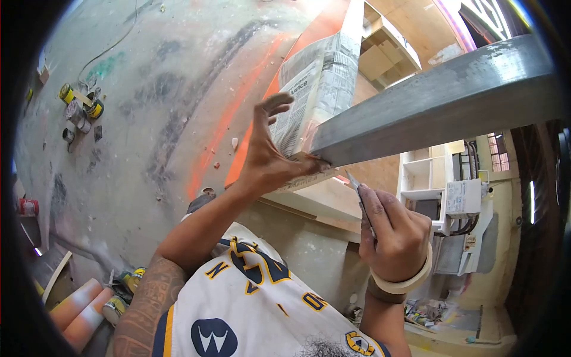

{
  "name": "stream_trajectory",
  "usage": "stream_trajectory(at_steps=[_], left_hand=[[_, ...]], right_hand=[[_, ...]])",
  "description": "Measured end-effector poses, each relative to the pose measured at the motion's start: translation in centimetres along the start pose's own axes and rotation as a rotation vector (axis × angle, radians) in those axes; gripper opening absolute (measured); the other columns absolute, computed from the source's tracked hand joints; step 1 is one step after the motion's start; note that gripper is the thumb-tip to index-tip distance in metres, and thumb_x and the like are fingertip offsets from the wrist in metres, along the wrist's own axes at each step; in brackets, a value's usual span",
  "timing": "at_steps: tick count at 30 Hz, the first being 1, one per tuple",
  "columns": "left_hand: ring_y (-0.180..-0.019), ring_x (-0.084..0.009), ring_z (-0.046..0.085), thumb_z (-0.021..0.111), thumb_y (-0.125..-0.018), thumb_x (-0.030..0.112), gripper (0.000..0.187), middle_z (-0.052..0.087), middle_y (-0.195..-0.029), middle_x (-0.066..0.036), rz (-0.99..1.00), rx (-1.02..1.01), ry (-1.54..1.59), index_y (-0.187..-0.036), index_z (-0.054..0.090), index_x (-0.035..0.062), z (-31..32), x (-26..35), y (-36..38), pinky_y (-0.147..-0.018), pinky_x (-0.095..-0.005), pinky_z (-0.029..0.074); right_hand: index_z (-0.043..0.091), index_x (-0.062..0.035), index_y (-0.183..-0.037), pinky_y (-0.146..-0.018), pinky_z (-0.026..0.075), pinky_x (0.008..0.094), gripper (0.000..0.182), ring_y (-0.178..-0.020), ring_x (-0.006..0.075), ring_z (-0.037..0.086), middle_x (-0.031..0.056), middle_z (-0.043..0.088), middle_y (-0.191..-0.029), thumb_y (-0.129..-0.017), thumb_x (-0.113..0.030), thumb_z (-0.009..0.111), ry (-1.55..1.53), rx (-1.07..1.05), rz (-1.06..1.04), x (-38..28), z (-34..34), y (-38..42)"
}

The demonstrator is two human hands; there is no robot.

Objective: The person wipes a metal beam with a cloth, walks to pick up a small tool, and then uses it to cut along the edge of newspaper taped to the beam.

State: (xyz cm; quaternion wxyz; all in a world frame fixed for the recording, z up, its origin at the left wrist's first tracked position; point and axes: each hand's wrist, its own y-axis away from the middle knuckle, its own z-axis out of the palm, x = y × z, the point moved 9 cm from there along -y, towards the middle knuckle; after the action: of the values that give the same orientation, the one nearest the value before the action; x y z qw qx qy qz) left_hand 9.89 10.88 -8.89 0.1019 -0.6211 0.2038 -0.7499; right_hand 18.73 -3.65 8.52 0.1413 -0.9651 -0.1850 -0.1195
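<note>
My left hand [264, 154] has its fingers spread and curled beside a newspaper covering [333, 74]. Its thumb touches the corner where the paper meets a grey metal beam [428, 107]. My right hand [392, 229] is closed around a utility knife [353, 180], its pointed blade directed up and left toward that corner. The blade tip looks just short of the beam's lower edge, and most of the handle is hidden in my fist. A roll of masking tape [410, 281] hangs round my right wrist.
Paint cans [94, 109] stand on the stained floor [148, 77] at left. Orange cylinders [80, 309] and more cans [114, 309] are at lower left. A white shelf unit [419, 175] stands at right, with clutter [425, 312] below. An open wooden cabinet [380, 56] is at the top.
</note>
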Motion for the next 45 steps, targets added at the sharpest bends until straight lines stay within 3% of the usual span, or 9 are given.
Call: stream_trajectory(at_steps=[7, 16, 21, 24, 28, 32, 36, 40, 45], left_hand=[[-0.143, -0.0333, 0.038, 0.106, -0.046, 0.042, 0.139, 0.040, -0.149, -0.014, 0.132, -0.086, -0.100, -0.154, 0.026, 0.0071, 0.3, 1.6, 0.5, -0.119, -0.0492, 0.031], [-0.144, -0.0349, 0.038, 0.105, -0.050, 0.036, 0.141, 0.042, -0.150, -0.017, 0.068, 0.052, -0.031, -0.158, 0.020, 0.0065, -2.3, 1.3, -1.2, -0.120, -0.0516, 0.029], [-0.148, -0.0404, 0.030, 0.105, -0.047, 0.035, 0.144, 0.028, -0.159, -0.020, 0.195, -0.032, -0.292, -0.159, 0.020, 0.0060, 1.6, 3.3, -0.3, -0.122, -0.0539, 0.028], [-0.145, -0.0340, 0.038, 0.105, -0.045, 0.046, 0.146, 0.035, -0.159, -0.017, 0.266, 0.000, -0.420, -0.161, 0.023, 0.0093, 0.3, 5.4, -1.7, -0.120, -0.0519, 0.028], [-0.145, -0.0350, 0.038, 0.102, -0.052, 0.052, 0.142, 0.038, -0.158, -0.016, 0.179, 0.202, -0.151, -0.161, 0.022, 0.0084, -4.4, 3.3, -1.3, -0.120, -0.0530, 0.029], [-0.148, -0.0353, 0.032, 0.102, -0.054, 0.050, 0.143, 0.029, -0.161, -0.017, 0.350, -0.083, -0.522, -0.162, 0.018, 0.0078, 1.7, 5.7, 0.7, -0.122, -0.0544, 0.027], [-0.148, -0.0344, 0.033, 0.102, -0.056, 0.047, 0.138, 0.030, -0.161, -0.016, 0.437, -0.009, -0.585, -0.161, 0.022, 0.0070, 1.5, 7.7, -0.8, -0.122, -0.0533, 0.028], [-0.143, -0.0295, 0.040, 0.091, -0.077, 0.046, 0.109, 0.040, -0.158, -0.012, 0.238, 0.368, -0.253, -0.158, 0.030, 0.0045, -6.3, 6.1, -1.7, -0.112, -0.0477, 0.033], [-0.150, -0.0345, 0.029, 0.097, -0.043, 0.067, 0.155, 0.027, -0.164, -0.015, 0.426, -0.040, -0.645, -0.161, 0.019, 0.0041, -0.5, 8.1, -0.5, -0.121, -0.0500, 0.026]], right_hand=[[0.074, -0.0016, -0.114, -0.058, 0.054, 0.0349, 0.051, -0.071, 0.0227, 0.070, 0.0092, 0.072, -0.096, -0.063, 0.001, 0.072, -0.087, 0.052, 0.061, 1.6, -0.4, 2.3], [0.076, -0.0031, -0.113, -0.058, 0.054, 0.0359, 0.045, -0.068, 0.0240, 0.070, 0.0092, 0.072, -0.094, -0.069, 0.002, 0.074, -0.138, 0.086, 0.188, 3.9, 0.1, 5.4], [0.076, -0.0032, -0.111, -0.060, 0.055, 0.0372, 0.040, -0.069, 0.0268, 0.070, 0.0087, 0.073, -0.093, -0.072, 0.002, 0.074, -0.276, 0.102, 0.220, 4.0, 1.6, 7.0], [0.076, -0.0031, -0.111, -0.060, 0.056, 0.0372, 0.037, -0.069, 0.0277, 0.071, 0.0100, 0.073, -0.092, -0.074, 0.003, 0.074, -0.286, 0.082, 0.269, 4.1, 2.2, 8.2], [0.076, -0.0034, -0.109, -0.058, 0.056, 0.0368, 0.034, -0.068, 0.0282, 0.071, 0.0115, 0.074, -0.089, -0.076, 0.003, 0.075, -0.358, 0.139, 0.349, 5.4, 3.3, 12.2], [0.076, -0.0035, -0.109, -0.057, 0.056, 0.0359, 0.033, -0.067, 0.0287, 0.071, 0.0118, 0.074, -0.087, -0.077, 0.003, 0.075, -0.468, 0.148, 0.375, 5.2, 5.6, 14.0], [0.076, -0.0035, -0.108, -0.056, 0.056, 0.0357, 0.030, -0.066, 0.0290, 0.071, 0.0118, 0.073, -0.087, -0.079, 0.002, 0.075, -0.518, 0.138, 0.391, 4.3, 7.1, 15.6], [0.075, -0.0041, -0.108, -0.057, 0.056, 0.0371, 0.027, -0.066, 0.0298, 0.071, 0.0120, 0.073, -0.087, -0.081, 0.000, 0.074, -0.540, 0.159, 0.458, 4.4, 8.0, 19.4], [0.075, -0.0048, -0.108, -0.058, 0.056, 0.0367, 0.028, -0.067, 0.0296, 0.071, 0.0116, 0.074, -0.088, -0.080, 0.000, 0.074, -0.633, 0.148, 0.482, 3.7, 9.5, 21.7]])
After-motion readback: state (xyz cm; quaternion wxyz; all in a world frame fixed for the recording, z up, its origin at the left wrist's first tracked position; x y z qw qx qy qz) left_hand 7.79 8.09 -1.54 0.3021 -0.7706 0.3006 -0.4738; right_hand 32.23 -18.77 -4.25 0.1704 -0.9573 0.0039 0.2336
